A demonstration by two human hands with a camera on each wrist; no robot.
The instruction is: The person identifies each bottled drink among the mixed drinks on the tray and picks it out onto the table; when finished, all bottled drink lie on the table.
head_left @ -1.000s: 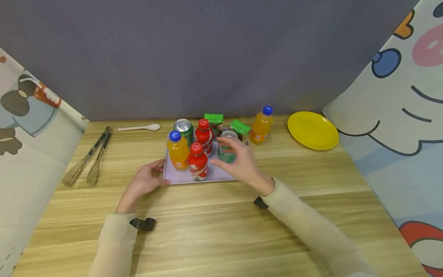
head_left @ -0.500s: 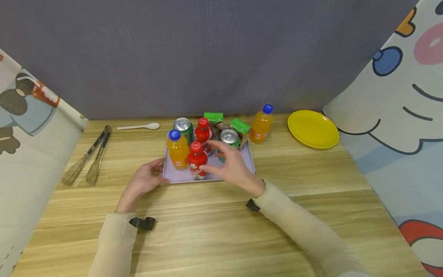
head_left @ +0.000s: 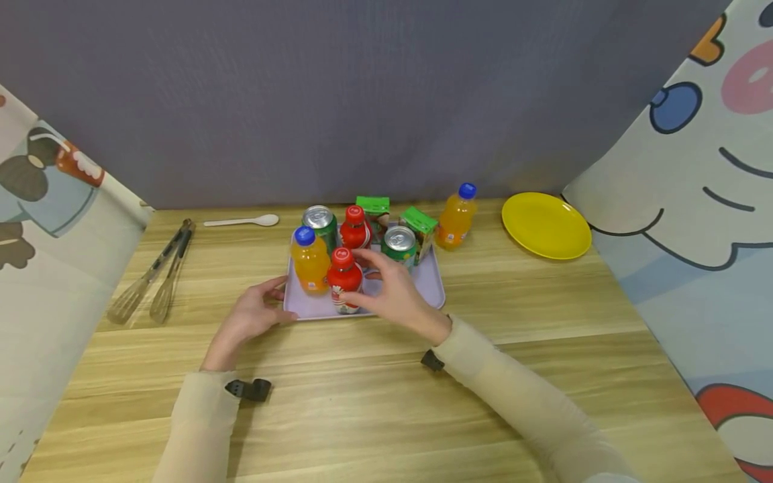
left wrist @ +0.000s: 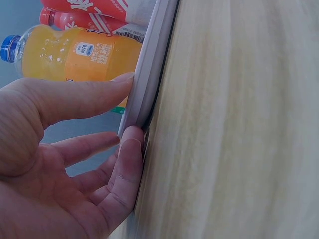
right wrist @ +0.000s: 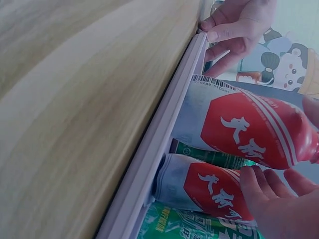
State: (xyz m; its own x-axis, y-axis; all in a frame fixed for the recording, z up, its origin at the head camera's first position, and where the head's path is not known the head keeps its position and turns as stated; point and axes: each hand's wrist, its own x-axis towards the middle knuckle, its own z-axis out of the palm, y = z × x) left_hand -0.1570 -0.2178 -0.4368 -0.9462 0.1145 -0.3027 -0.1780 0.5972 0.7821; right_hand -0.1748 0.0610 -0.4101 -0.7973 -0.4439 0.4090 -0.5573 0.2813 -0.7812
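In the head view, I am seeing the right hand (head_left: pixel 392 295) reaching farther left than a second ago: it was at the front can (head_left: pixel 400 241), and now its thumb and fingers are coming around the front red bottle (head_left: pixel 344 276). That bottle is standing upright on the tray (head_left: pixel 430 285), just right of the orange bottle (head_left: pixel 311 265). The left hand (head_left: pixel 256 312) is keeping its place at the tray's near left corner.

In the left wrist view, the left hand is gripping that corner, its thumb pressing the rim and its fingers curling against the outer edge.

In the right wrist view, the right hand is spreading wide, with the front red bottle lying between thumb and fingers; whether they are touching it, I am not able to tell.
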